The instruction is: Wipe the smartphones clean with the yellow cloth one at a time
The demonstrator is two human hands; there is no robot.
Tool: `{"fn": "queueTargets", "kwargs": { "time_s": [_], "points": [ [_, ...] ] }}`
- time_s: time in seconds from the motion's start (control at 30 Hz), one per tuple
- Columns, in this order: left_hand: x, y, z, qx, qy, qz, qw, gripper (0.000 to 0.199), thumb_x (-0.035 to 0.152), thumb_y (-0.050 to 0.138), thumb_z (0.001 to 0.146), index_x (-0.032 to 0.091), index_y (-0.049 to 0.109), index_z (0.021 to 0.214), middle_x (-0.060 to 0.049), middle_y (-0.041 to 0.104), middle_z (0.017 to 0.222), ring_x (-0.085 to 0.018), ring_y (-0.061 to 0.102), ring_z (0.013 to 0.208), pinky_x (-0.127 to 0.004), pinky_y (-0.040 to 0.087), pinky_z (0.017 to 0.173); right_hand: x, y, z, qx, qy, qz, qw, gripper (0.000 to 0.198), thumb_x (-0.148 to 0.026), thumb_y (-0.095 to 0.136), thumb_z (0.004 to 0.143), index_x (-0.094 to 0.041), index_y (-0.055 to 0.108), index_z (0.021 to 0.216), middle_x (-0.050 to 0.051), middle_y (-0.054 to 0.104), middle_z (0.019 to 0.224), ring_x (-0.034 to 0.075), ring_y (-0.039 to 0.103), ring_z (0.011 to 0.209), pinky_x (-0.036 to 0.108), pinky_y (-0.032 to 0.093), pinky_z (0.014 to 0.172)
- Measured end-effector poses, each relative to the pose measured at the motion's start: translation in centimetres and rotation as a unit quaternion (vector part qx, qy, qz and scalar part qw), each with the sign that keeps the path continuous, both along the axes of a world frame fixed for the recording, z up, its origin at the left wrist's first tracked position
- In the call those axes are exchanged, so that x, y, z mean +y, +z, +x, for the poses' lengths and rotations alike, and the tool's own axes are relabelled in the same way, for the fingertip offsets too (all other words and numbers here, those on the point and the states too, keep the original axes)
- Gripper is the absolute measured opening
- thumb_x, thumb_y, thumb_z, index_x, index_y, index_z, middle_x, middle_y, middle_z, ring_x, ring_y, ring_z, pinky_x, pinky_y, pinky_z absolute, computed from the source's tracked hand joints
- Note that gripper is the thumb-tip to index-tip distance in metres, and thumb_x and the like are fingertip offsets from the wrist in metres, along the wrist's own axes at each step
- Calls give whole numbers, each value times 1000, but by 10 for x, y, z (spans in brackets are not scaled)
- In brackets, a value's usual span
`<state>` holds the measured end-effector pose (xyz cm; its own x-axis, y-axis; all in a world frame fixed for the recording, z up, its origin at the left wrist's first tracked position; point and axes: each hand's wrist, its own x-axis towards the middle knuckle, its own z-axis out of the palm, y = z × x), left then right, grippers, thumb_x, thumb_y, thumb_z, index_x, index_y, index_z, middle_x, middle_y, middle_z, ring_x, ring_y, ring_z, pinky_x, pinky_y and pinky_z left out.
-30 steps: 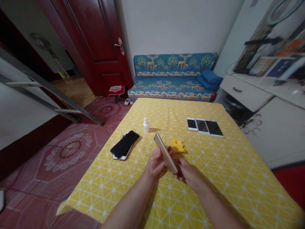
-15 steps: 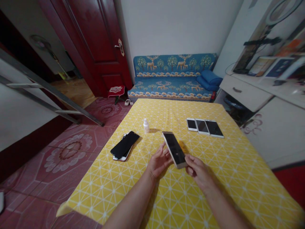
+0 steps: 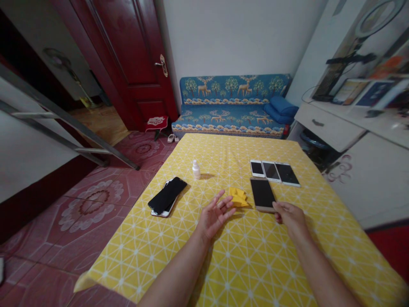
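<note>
My right hand (image 3: 289, 215) pinches the lower right corner of a gold-framed smartphone (image 3: 262, 194), its dark screen facing up. The phone is low over the table, in front of a row of three white-framed phones (image 3: 271, 171). My left hand (image 3: 215, 215) is open and empty, palm turned up, fingers spread. Just beyond its fingertips lies a crumpled yellow cloth (image 3: 238, 197). Further left, a black phone (image 3: 168, 194) rests askew on top of a white one (image 3: 166, 212). A small white bottle (image 3: 196, 170) stands upright behind my left hand.
A yellow patterned tablecloth (image 3: 179, 260) covers the table. Beyond it is a blue sofa (image 3: 220, 111) with deer prints. A red stool (image 3: 156, 123) stands by the red door (image 3: 128, 51). On the right is a white cabinet (image 3: 377, 170); a metal ladder (image 3: 96, 150) leans at left.
The gold-framed phone has moved right, away from my left hand, and down toward the row of phones, still in my right hand. The yellow cloth is now uncovered. My left hand stays open.
</note>
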<state>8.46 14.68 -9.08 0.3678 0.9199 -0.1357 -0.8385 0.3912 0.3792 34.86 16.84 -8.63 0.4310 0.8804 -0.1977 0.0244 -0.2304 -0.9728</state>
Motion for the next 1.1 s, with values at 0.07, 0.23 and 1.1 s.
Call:
{"fn": "queueTargets", "kwargs": {
  "time_s": [0.07, 0.23, 1.1],
  "points": [
    [0, 1, 0, 4, 4, -7, 1000, 44, 28, 58, 89, 17, 52, 131, -12, 65, 118, -22, 62, 106, -43, 39, 105, 0, -2, -2, 9, 7, -7, 1000, 44, -47, 82, 43, -14, 64, 67, -1, 54, 41, 11, 48, 37, 22, 39, 35],
    [0, 2, 0, 0, 14, -21, 1000, 39, 26, 56, 90, 16, 54, 127, -11, 67, 113, -21, 63, 104, -43, 39, 105, 1, -4, -3, 28, -9, -18, 999, 41, -42, 83, 44, -14, 64, 67, 0, 58, 44, 12, 52, 38, 23, 45, 38],
    [0, 0, 0, 1, 15, -26, 1000, 37, 23, 51, 92, 15, 52, 128, -11, 67, 111, -19, 64, 102, -39, 43, 102, -1, -5, 6, -349, 49, -35, 935, 40, -49, 67, 71, -14, 71, 88, 13, 69, 82, 26, 68, 72, 36, 53, 61]
  ]
}}
